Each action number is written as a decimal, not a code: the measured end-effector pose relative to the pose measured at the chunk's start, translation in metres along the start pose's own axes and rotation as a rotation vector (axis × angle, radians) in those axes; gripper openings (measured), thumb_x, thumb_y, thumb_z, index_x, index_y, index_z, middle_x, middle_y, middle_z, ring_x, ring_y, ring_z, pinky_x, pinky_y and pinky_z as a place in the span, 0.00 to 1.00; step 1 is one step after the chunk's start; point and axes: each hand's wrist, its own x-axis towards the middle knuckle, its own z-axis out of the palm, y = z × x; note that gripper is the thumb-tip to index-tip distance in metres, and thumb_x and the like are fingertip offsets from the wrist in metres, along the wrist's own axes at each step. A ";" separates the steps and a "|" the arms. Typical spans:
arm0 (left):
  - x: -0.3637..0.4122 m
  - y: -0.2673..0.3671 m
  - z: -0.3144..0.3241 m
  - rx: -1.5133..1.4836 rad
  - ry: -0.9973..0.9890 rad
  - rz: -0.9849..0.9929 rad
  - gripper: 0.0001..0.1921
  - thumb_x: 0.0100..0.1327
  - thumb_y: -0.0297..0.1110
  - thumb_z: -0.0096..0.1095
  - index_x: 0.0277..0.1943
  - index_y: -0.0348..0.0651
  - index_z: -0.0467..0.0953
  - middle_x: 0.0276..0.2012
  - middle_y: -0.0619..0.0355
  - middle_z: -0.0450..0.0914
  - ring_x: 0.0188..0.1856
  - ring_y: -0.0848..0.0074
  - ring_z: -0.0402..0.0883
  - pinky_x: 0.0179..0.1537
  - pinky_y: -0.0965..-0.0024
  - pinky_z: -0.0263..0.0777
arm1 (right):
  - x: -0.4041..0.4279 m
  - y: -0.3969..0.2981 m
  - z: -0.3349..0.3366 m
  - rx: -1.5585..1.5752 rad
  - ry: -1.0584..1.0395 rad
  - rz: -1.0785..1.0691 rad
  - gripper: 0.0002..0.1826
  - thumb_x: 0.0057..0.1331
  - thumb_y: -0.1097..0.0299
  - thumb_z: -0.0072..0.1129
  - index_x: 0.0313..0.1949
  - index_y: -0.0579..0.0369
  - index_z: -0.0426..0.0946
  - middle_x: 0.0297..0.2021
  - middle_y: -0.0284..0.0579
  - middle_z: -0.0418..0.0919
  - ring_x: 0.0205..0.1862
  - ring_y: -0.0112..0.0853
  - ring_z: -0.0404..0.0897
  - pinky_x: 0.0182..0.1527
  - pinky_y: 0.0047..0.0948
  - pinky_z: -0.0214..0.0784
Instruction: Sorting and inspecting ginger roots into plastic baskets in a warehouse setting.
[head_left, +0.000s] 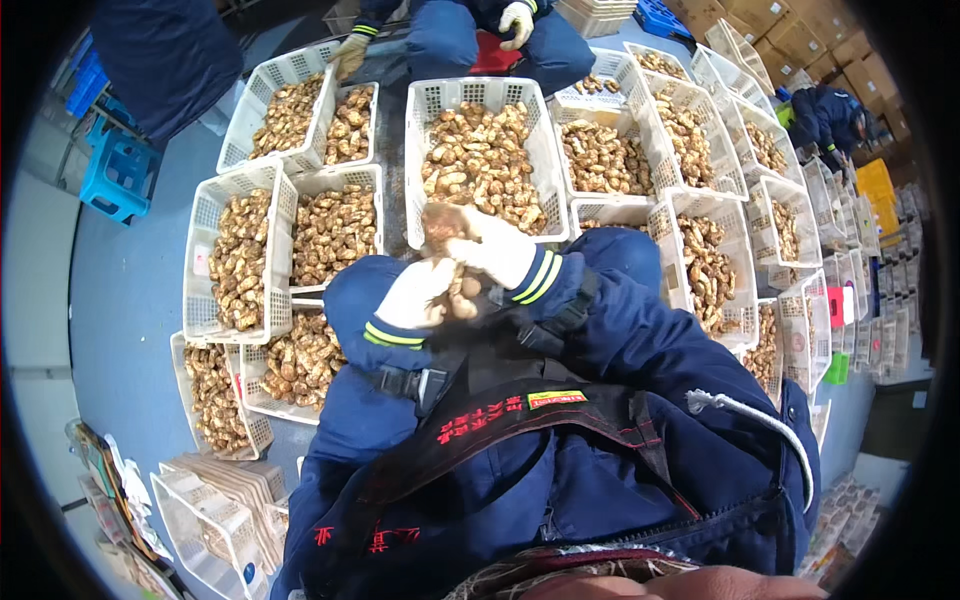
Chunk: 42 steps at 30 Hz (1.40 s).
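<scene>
I wear white gloves on both hands, held close together over my lap in front of a white plastic crate (551, 217) heaped with brown-and-cream mushrooms (480, 154). My left hand (416, 294) grips a small bunch of mushrooms (461, 296), their stems and caps poking out past the fingers. Just above it, my right hand (496, 247) is closed on a brown mushroom (442, 225), which is blurred and overlaps the crate's near rim. The right fingers partly hide the left hand's bunch.
Mushroom-filled crates stand at my left (281, 247) and right (742, 285), some stacked. Across from me sits a person with gloved hands (517, 22), one at a crate's rim. Another person (829, 116) bends at far right. A blue plastic stool (120, 176) stands left; nested crates (217, 517) sit lower left.
</scene>
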 end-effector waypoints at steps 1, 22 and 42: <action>-0.006 0.001 -0.006 -0.005 0.007 -0.019 0.18 0.64 0.45 0.56 0.46 0.37 0.71 0.36 0.52 0.79 0.28 0.71 0.78 0.35 0.63 0.77 | 0.003 -0.001 0.004 -0.080 0.001 -0.005 0.29 0.67 0.64 0.51 0.64 0.60 0.55 0.51 0.43 0.72 0.51 0.28 0.73 0.53 0.26 0.65; -0.156 0.038 -0.191 0.267 1.208 0.451 0.22 0.67 0.43 0.53 0.55 0.35 0.68 0.41 0.50 0.74 0.35 0.67 0.76 0.33 0.71 0.74 | 0.032 0.101 -0.232 -1.378 0.129 0.461 0.25 0.58 0.56 0.53 0.54 0.48 0.69 0.41 0.54 0.79 0.46 0.46 0.77 0.48 0.39 0.69; 0.112 0.062 -0.090 -0.288 0.402 0.421 0.19 0.68 0.33 0.48 0.58 0.34 0.65 0.51 0.47 0.74 0.53 0.61 0.75 0.56 0.62 0.69 | 0.089 0.154 -0.231 -1.620 -0.083 0.657 0.17 0.61 0.55 0.49 0.44 0.51 0.72 0.39 0.52 0.78 0.43 0.45 0.78 0.46 0.41 0.69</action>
